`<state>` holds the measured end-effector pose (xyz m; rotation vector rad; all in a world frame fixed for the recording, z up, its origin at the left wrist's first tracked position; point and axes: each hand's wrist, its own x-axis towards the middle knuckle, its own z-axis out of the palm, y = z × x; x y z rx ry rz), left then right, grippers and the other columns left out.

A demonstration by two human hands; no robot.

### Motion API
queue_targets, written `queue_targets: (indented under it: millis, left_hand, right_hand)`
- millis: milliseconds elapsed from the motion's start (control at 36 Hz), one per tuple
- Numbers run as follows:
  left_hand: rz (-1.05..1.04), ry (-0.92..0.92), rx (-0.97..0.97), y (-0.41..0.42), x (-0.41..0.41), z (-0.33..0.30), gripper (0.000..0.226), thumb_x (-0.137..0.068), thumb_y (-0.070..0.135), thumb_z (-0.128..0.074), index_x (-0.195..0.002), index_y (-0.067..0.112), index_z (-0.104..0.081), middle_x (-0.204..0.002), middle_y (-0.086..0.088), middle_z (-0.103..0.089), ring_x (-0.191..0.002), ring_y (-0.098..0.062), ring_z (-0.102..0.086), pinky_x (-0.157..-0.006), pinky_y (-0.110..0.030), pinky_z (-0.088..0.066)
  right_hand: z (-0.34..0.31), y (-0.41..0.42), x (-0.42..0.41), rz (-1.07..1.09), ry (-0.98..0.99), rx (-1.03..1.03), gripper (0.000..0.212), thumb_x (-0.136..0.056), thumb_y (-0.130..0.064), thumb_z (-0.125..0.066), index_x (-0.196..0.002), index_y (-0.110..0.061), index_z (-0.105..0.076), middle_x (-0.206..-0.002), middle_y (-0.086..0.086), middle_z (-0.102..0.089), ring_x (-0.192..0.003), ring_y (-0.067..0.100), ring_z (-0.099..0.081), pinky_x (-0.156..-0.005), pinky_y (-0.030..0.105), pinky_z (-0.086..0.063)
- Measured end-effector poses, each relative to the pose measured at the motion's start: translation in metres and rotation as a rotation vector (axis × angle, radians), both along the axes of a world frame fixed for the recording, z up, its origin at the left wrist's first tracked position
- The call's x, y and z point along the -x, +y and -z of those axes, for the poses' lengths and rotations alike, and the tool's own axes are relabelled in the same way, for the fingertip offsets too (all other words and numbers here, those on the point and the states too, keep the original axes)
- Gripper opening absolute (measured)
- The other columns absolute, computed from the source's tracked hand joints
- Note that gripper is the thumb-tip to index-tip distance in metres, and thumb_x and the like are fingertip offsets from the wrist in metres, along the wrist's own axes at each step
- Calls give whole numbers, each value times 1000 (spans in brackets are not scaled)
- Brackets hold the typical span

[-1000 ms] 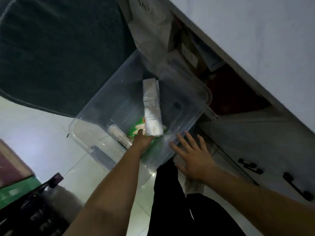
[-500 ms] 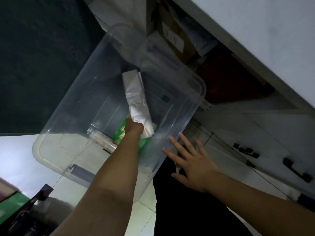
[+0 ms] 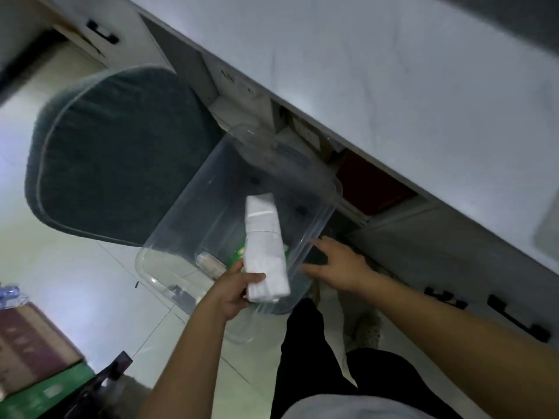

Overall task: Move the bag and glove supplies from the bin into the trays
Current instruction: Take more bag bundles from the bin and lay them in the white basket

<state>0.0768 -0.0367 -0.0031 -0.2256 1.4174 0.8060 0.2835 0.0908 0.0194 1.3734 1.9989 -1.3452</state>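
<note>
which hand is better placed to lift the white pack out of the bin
Left. The left hand already grips the white pack at its near end, while the right hand rests open against the clear bin.

No text, brand or number can be read. The green packet [image 3: 239,255] in the clear bin [image 3: 326,189] carries a pale oval mark, too blurred to make out. Faint dark scribbles on the white panel [image 3: 239,83] at 12 o'clock from the bin stay illegible.
</note>
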Motion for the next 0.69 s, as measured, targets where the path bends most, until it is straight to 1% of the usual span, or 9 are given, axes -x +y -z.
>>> queue_targets:
  millis: [56, 139, 194, 250, 361, 417, 472, 583, 694]
  left_hand:
    - [-7, 75, -60, -16, -23, -35, 58, -83, -7, -67, -133, 21, -55, -121, -9, -71, -112, -35, -65, -87, -49, -53]
    - [25, 146, -184, -38, -63, -84, 57, -83, -3, -70, -130, 27, -57, -118, -1, -73, -107, -26, -70, -88, -47, -57]
    - [57, 177, -272, -49, -90, -111, 60, -80, -1, -74, -130, 28, -57, -122, -2, -71, -110, -25, -68, -94, -49, -55]
    - [107, 221, -351, -52, -116, -132, 64, -75, 2, -79, -130, 27, -57, -125, -3, -70, -114, -25, -67, -95, -47, -55]
    - [272, 299, -474, -42, -162, -163, 57, -74, 10, -83, -124, 29, -62, -123, -1, -71, -112, -22, -67, -84, -32, -57]
    - [371, 289, -515, -32, -185, -177, 51, -72, 19, -84, -116, 38, -65, -120, 0, -72, -109, -21, -69, -84, -36, -59]
    - [462, 284, -563, -18, -209, -187, 48, -73, 20, -82, -113, 43, -66, -118, 2, -72, -108, -19, -69, -86, -37, -59]
    - [537, 274, -679, 7, -262, -200, 49, -81, 6, -76, -115, 39, -66, -118, 3, -72, -110, -17, -68, -85, -29, -57]
    - [605, 302, -721, 24, -312, -198, 52, -82, -1, -74, -125, 26, -60, -120, -1, -71, -111, -17, -67, -91, -33, -56]
  right_hand:
    - [-23, 1, -6, 243, 174, 151, 77, -81, -56, -71, -148, -31, -43, -156, -3, -39, -139, 20, -41, -111, 38, -37]
    - [-64, 1, -25, 438, 328, 314, 70, -78, -49, -77, -140, -28, -53, -143, -1, -53, -120, 13, -55, -94, 30, -47]
    - [-93, 2, -45, 561, 423, 399, 71, -69, -55, -82, -132, -33, -57, -132, -6, -61, -108, 9, -60, -88, 34, -49]
    - [-119, 7, -71, 660, 526, 438, 78, -56, -58, -86, -126, -35, -61, -122, -6, -69, -105, 16, -68, -91, 44, -54]
    - [-168, 27, -128, 825, 778, 473, 72, -61, -42, -85, -127, -24, -61, -111, 0, -75, -92, 20, -73, -77, 40, -58]
    - [-193, 38, -158, 876, 861, 431, 59, -62, -32, -84, -117, -18, -67, -105, 1, -76, -84, 20, -74, -65, 33, -58]
    - [-219, 48, -189, 900, 862, 309, 54, -56, -30, -85, -107, -16, -71, -97, 1, -78, -81, 18, -74, -60, 30, -58]
    - [-259, 56, -257, 907, 900, 114, 54, -51, -29, -90, -100, -11, -74, -97, 5, -78, -81, 20, -75, -59, 30, -58]
    - [-284, 53, -318, 891, 953, -25, 31, -58, -28, -88, -86, -16, -80, -93, 6, -78, -82, 24, -75, -60, 34, -59]
